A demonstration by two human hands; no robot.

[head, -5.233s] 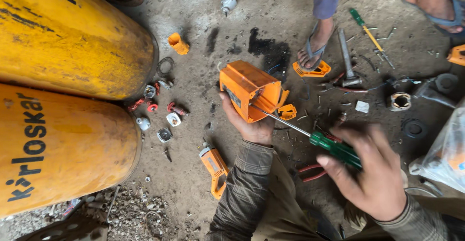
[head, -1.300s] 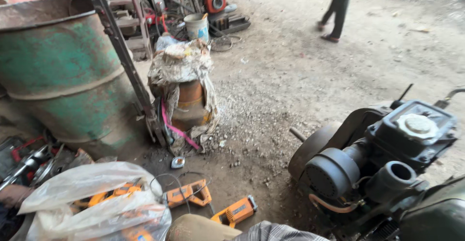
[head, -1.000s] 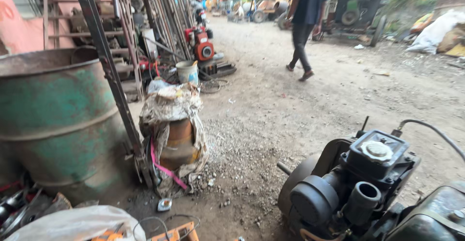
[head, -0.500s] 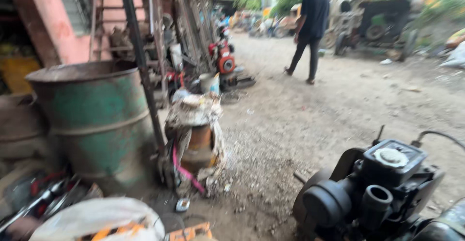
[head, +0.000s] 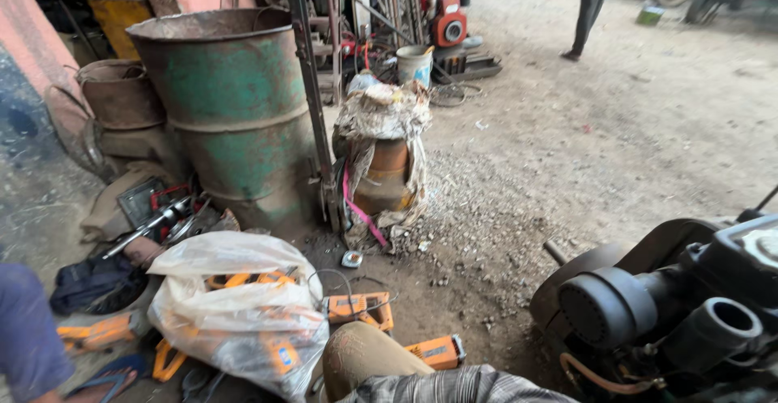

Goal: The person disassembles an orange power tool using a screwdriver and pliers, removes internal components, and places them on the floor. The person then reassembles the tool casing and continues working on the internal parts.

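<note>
Hands out of frame, grip can't be judged; knee (head: 369,358) sits beside orange casings (head: 361,308), clear plastic bag (head: 239,310), black engine (head: 673,314) well right

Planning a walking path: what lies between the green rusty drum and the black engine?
In the head view, between the green rusty metal drum and black engine stands a rag-covered rusty can on gravelly dirt ground.
</note>
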